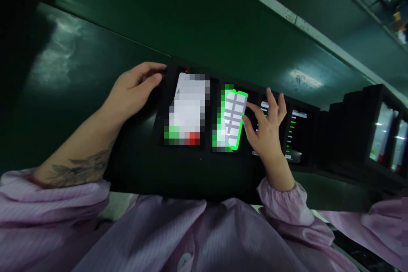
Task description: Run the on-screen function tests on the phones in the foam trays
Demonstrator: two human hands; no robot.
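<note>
Fingertip on the green-edged phone [235,120] in the black rack [140,165]
My right hand [267,129] is spread open, forefinger at that phone's upper right edge. My left hand [134,87] curls at the white-screen phone [188,108]; I cannot tell if it grips. Best touch lightly, other fingers lifted.

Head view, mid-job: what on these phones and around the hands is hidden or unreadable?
1. Screen of the left phone: head view, pixelated, unreadable.
2. Screen of the second phone: left side pixelated, grid text too small.
3. The third phone: mostly behind the right hand.
4. The left hand: fingertips curl at the left phone's corner; grip or mere touch unclear.
5. The far-right phones: dark, angled, too small to read.
</note>
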